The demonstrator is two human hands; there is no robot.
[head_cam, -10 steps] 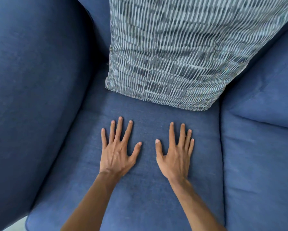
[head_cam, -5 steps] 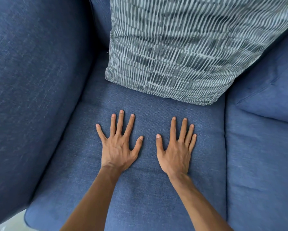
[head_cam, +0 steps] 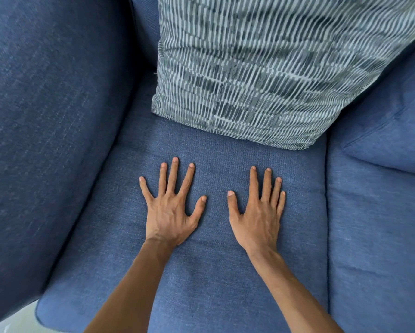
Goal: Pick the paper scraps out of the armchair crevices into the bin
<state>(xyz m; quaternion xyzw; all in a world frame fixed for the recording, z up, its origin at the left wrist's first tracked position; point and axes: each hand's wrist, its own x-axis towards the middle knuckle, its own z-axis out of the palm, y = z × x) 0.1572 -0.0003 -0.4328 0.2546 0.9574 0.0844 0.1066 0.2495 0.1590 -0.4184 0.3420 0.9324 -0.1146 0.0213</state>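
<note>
Most of the blue armchair (head_cam: 45, 116) runs past the picture's edges. Its broad left armrest is cut off at the top and left, and its back is hidden behind a grey-and-white striped pillow (head_cam: 261, 68) standing on the rear of the seat cushion (head_cam: 213, 272). The crevice (head_cam: 98, 188) between armrest and cushion is dark, and the seam (head_cam: 326, 212) on the cushion's right side is shut tight; whether paper lies in either cannot be told. The fabric is a plain, denim-like weave. Both hands lie flat, palms down, on the middle of the cushion and hold nothing. The left hand (head_cam: 170, 212) has its fingers splayed wide, the right hand (head_cam: 257, 217) has them straight and closer together. The thumbs point toward each other, apart.
</note>
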